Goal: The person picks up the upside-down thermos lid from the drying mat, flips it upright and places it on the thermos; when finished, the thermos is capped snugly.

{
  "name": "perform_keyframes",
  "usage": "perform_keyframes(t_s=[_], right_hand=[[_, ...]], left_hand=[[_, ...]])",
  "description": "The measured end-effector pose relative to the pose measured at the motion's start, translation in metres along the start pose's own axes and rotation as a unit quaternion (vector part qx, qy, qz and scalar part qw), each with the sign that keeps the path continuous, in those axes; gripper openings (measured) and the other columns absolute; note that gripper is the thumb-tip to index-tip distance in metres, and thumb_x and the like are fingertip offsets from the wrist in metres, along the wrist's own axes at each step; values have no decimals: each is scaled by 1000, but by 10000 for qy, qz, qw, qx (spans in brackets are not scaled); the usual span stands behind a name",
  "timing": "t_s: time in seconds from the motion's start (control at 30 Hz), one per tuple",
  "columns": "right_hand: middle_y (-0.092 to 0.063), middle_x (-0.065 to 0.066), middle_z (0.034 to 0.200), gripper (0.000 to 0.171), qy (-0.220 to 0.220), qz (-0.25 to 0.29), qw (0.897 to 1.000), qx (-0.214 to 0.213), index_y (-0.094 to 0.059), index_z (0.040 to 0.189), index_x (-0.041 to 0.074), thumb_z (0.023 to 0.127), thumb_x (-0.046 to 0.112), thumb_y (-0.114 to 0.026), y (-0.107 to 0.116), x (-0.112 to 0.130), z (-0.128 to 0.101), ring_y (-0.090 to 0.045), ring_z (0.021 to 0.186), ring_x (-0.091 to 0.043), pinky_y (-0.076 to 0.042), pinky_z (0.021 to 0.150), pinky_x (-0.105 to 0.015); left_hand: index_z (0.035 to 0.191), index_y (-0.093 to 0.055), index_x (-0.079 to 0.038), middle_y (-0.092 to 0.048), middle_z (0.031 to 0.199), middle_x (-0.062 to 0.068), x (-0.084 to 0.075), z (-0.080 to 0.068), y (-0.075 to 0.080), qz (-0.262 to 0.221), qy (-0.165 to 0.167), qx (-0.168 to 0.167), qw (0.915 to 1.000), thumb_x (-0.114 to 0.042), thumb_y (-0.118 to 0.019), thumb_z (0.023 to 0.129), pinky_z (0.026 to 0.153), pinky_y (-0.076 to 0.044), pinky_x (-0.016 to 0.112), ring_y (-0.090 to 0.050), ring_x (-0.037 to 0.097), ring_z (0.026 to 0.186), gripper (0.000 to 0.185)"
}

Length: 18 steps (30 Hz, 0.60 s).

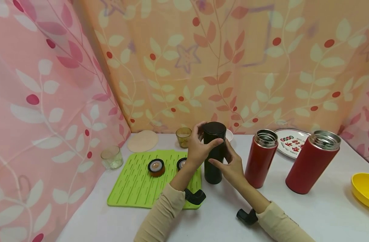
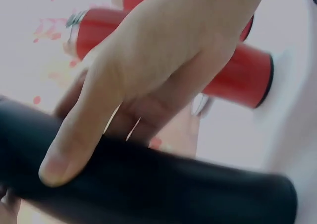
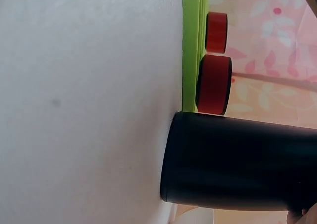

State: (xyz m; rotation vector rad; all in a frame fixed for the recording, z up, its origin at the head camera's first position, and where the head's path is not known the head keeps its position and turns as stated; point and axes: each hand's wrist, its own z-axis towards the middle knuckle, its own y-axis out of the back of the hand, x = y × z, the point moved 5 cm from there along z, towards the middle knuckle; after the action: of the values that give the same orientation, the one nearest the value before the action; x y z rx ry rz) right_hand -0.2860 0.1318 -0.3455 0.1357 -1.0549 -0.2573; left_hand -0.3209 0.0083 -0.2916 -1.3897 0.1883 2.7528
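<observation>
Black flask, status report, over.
Left hand grips black flask near its top. Right hand touches its side. Flask upright on table; red flask close right.

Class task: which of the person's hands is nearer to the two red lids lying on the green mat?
Left. The left hand grips the black flask beside the red lids; the right hand is on the flask's far side.
</observation>
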Motion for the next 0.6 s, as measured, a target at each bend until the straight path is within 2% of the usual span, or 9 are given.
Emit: perform_keyframes(t_s=[0.1,0.2,0.37,0.47,0.6], right_hand=[[-37,-13,144,84,13,4,10000,-26,-25,145,8,77,10,-73,1,7,-2,-43,128,-27,-38,98,-35],[-37,-9,145,85,9,0,10000,-53,-26,146,14,76,12,-74,0,-4,0,-43,128,-24,-38,99,-33],[-39,1,144,86,50,-126,9999,-100,-25,145,30,75,25,-76,0,-23,3,-45,127,-18,-40,98,-28],[-41,2,143,87,124,-127,9998,-119,-26,143,35,73,28,-76,0,-25,3,-47,126,-18,-41,97,-29],[-43,3,142,87,92,-135,9998,-90,-26,143,35,73,26,-77,1,-20,3,-49,124,-17,-42,96,-30]], left_hand=[[130,-34,0,-47,125,14,-8,-2,-5,277,178,-176,9993,-23,-79,71,101,-42,34,-51,23,113,77],[126,-36,1,-49,121,15,-20,-5,-6,423,297,-328,9981,-12,-79,71,94,-46,35,-53,23,108,71],[120,-41,4,-55,115,18,-37,-8,-4,538,117,-410,9976,-9,-77,72,91,-48,37,-57,27,103,61],[119,-44,6,-58,114,19,-38,-7,-2,480,21,-333,9983,-9,-77,73,93,-48,35,-58,28,103,59],[121,-47,4,-61,115,18,-32,-4,1,339,188,-155,9991,-8,-76,73,95,-47,33,-59,26,105,57]])
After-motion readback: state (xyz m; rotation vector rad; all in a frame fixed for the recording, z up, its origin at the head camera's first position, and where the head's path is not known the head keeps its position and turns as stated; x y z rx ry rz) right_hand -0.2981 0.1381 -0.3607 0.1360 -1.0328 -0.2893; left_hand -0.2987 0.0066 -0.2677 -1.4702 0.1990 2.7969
